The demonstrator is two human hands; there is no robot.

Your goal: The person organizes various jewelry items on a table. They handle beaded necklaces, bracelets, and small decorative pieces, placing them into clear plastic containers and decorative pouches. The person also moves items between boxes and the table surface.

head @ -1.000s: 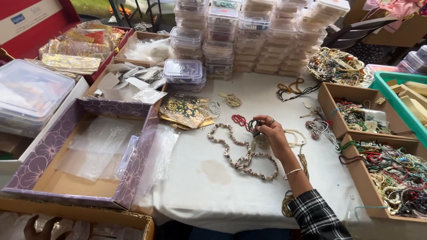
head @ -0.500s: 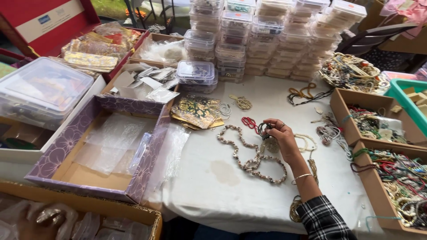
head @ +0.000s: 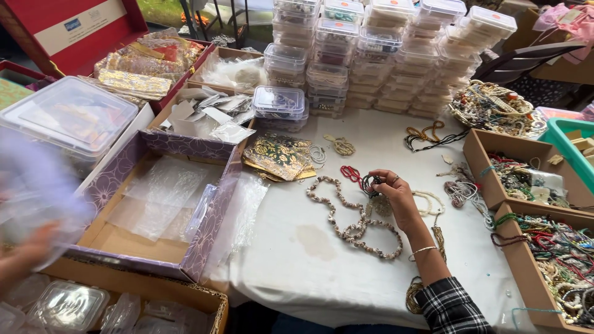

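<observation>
Right hand (head: 396,196), frame centre, fingers pinching dark bead bundle (head: 371,184): light, limp, tangle-prone; grip bunched middle. Left hand (head: 21,253) blurred, grip unclear.

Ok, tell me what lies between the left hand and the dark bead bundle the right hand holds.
The purple-edged box of clear bags and crumpled plastic sheets lie between the blurred left hand and the dark bead bundle in the right hand.

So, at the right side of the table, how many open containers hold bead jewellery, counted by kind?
Brown cardboard boxes: 2
Woven basket: 1
Total: 3
</observation>
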